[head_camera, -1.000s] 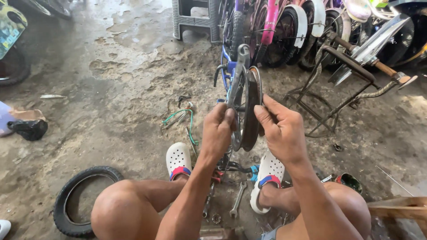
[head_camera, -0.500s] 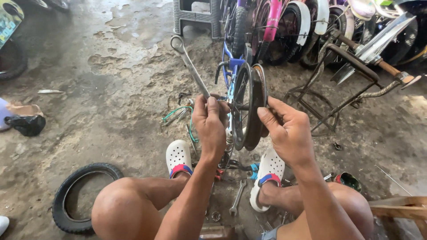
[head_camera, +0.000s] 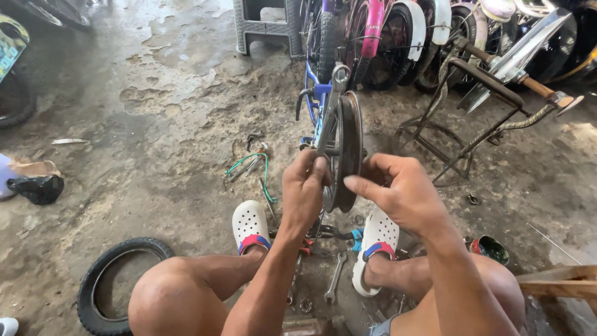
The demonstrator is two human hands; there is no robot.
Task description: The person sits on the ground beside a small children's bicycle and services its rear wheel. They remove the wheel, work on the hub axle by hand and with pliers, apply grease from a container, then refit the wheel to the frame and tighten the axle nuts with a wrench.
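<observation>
A small bare bicycle wheel rim (head_camera: 348,149) stands upright, edge on to me, between my knees. My left hand (head_camera: 303,190) grips the lower end of a long metal spanner (head_camera: 329,109), whose shaft points up and slightly right along the rim's left side. My right hand (head_camera: 401,193) holds the rim from the right, thumb and fingers at the hub. A blue bicycle frame (head_camera: 314,93) stands just behind the rim.
White clogs (head_camera: 250,227) are on my feet, with a spanner (head_camera: 334,280), nuts and pliers on the dirt floor between them. A loose tyre (head_camera: 99,274) lies at lower left. Parked bicycles (head_camera: 385,37) and a rusty stand (head_camera: 472,118) crowd the back right. A grey stool (head_camera: 267,25) stands behind.
The spanner in my left hand swung from leaning up-left to near upright against the rim. My right hand stayed on the rim.
</observation>
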